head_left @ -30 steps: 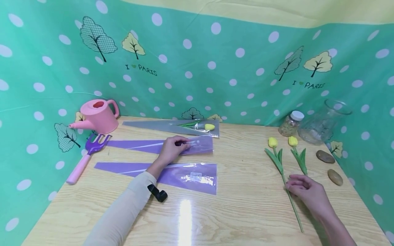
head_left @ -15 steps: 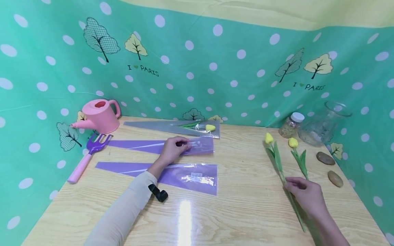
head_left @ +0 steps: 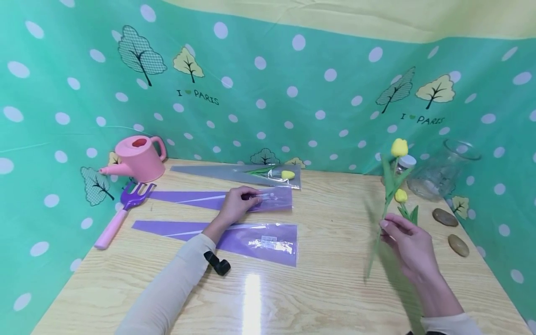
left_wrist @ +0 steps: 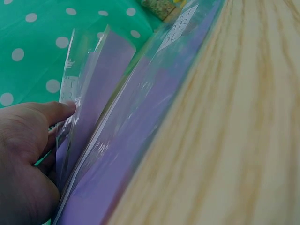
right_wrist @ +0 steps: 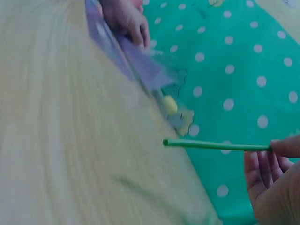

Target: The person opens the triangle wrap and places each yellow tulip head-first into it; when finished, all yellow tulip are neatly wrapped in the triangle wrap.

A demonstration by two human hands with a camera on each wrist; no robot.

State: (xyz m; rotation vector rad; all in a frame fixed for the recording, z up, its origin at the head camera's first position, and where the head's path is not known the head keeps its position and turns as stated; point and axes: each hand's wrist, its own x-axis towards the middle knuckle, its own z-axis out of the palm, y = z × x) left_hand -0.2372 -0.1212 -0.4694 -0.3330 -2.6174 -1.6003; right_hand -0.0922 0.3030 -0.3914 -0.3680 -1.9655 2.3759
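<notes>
My left hand point(head_left: 236, 204) pinches the clear film of the middle purple flower sleeve point(head_left: 198, 200); in the left wrist view the thumb lies on the film and the sleeve's end point(left_wrist: 110, 61) stands lifted. A second purple flower sleeve point(head_left: 251, 239) lies flat just in front. My right hand point(head_left: 412, 246) holds a yellow tulip point(head_left: 389, 184) by its stem between thumb and fingers, raised off the table with the bloom upward. The bare stem end point(right_wrist: 211, 145) shows in the right wrist view. Behind the right hand lies another yellow tulip point(head_left: 400, 195), its stem hidden.
A grey sleeve point(head_left: 209, 173) with a yellow tulip inside lies at the back. To the left are a pink watering can point(head_left: 140, 160) and a hand fork point(head_left: 115, 223). A lidded jar point(head_left: 406, 162), a glass vase point(head_left: 437, 174) and two stones point(head_left: 445, 217) stand or lie at right.
The right hand has taken hold of the nearer tulip's stem and lifted it off the table, tilting its bloom up and to the right. The left hand stays on the sleeve.
</notes>
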